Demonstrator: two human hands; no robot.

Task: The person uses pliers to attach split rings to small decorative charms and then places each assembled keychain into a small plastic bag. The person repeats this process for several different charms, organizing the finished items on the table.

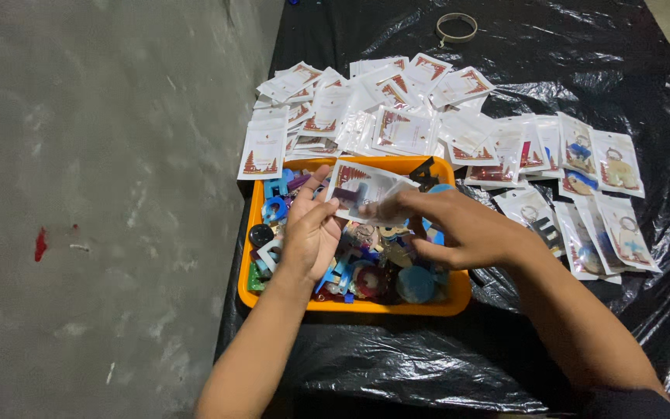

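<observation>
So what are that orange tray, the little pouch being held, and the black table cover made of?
The orange tray looks like moulded plastic: smooth, evenly coloured, with a rounded rim. The pouch held by the left hand and right hand seems to be thin glossy plastic film, partly clear, with a white printed top. The black table cover appears to be plastic sheeting: wrinkled with shiny highlights.

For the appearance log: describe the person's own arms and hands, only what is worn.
Both hands are bare: no gloves, rings or watch visible on the left hand or right hand. Both forearms are uncovered; a dark sleeve edge shows at the right arm's lower end.
</observation>
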